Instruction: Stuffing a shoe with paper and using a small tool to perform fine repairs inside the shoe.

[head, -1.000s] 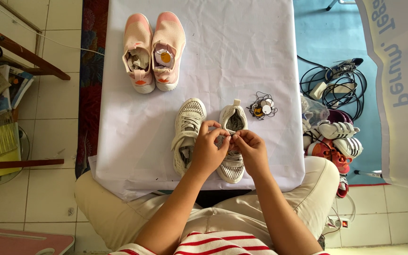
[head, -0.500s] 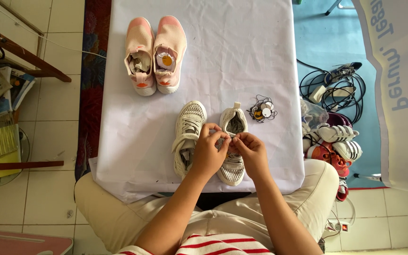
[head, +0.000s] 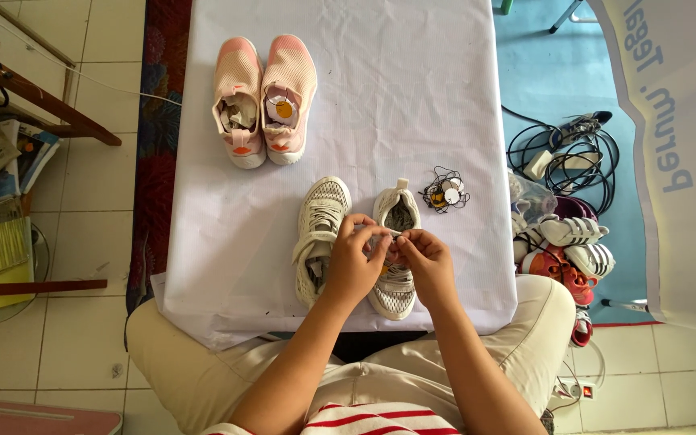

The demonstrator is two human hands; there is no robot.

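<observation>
Two hands meet above a white shoe at the near edge of the table (head: 227,266), which carries a white cloth. The left hand (head: 354,259) is curled, its fingertips drawn together in a pinch at the shoe's lacing area. The right hand (head: 423,259) is likewise curled, thumb and forefinger pinched directly opposite the left, so that the fingertips of both hands touch or nearly touch. What sits between the fingertips is too small to identify; it appears to be a lace or a thin cord.

The right-hand white shoe (head: 397,278) lies under both hands, toe toward the person, heel tab at 12 o'clock. Its partner, the left-hand white shoe (head: 319,217), lies just beside it at 9 o'clock, parallel, partly covered by the left hand.

At 2 o'clock from the hands, near the shoe's heel, lies a small heap of round tags on dark cords (head: 445,192). At 11 o'clock, well apart, a pair of pink shoes (head: 263,101) stands side by side, with crumpled paper stuffed in the left one.

At 3 o'clock, off the table, a pile of shoes (head: 565,246) rests on the floor, with coiled black cables (head: 561,157) beyond it at 1 o'clock.
</observation>
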